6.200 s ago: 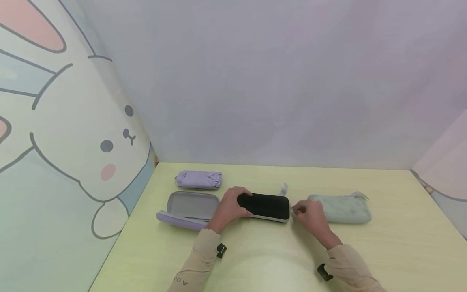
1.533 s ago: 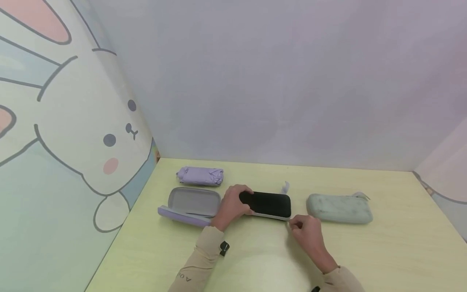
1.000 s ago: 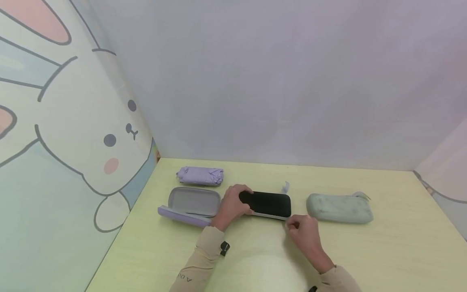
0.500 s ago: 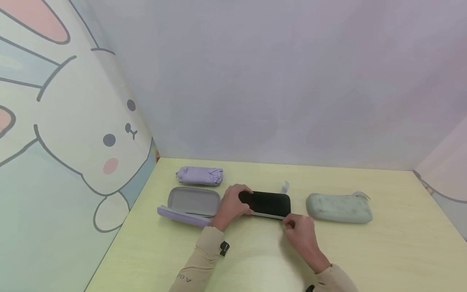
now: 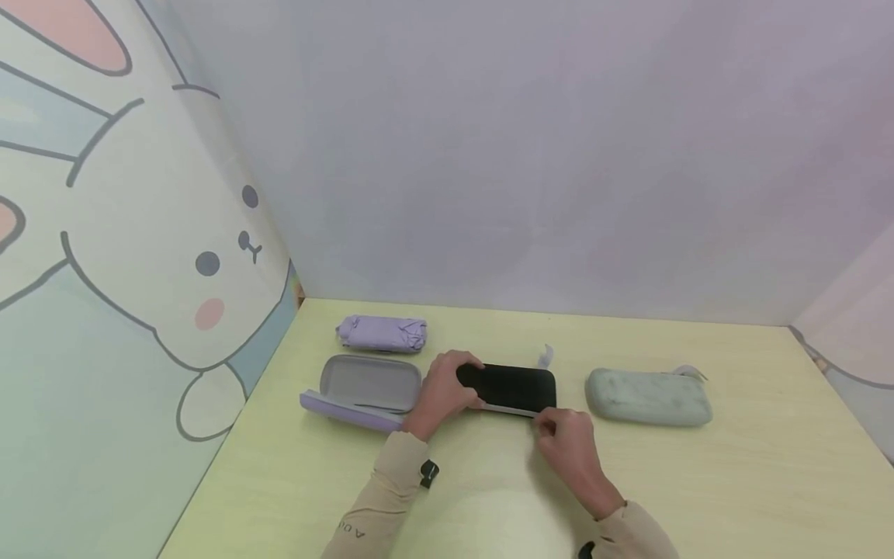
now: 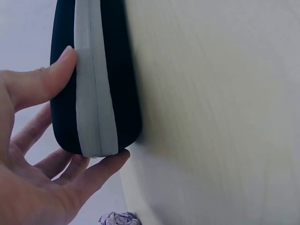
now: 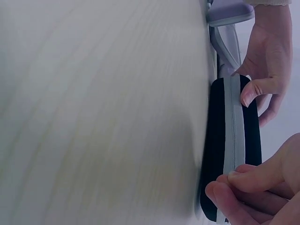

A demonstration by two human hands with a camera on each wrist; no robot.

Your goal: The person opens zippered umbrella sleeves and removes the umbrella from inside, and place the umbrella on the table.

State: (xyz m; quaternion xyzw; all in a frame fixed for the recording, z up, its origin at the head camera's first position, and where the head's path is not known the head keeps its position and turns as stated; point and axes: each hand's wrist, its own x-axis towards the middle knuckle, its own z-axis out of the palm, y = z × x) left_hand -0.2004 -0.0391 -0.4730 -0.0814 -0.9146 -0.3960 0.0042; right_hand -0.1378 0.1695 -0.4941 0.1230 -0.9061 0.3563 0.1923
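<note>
A black zip case [image 5: 515, 387] with a pale grey zipper band [image 6: 96, 84] lies in the middle of the table. My left hand [image 5: 445, 390] grips its left end, thumb on the near side and fingers at the far side and end. At the near right corner, my right hand [image 5: 569, 446] pinches at the zipper with thumb and curled forefinger; the zipper pull itself is hidden by the fingertips. In the right wrist view, those fingertips [image 7: 225, 183] sit on the grey band, and a thin seam runs along it beyond them.
An opened case with a grey inside [image 5: 370, 382] and a lilac flap [image 5: 349, 411] lies left. Behind it is a crumpled lilac bundle [image 5: 381, 333]. A pale green pouch [image 5: 649, 397] lies right. A light strap [image 5: 546, 355] stands behind the black case.
My right hand has gone from the black case's right end round the near corner, then leftward along the front edge. The left hand keeps its grip, and the case stays in place.
</note>
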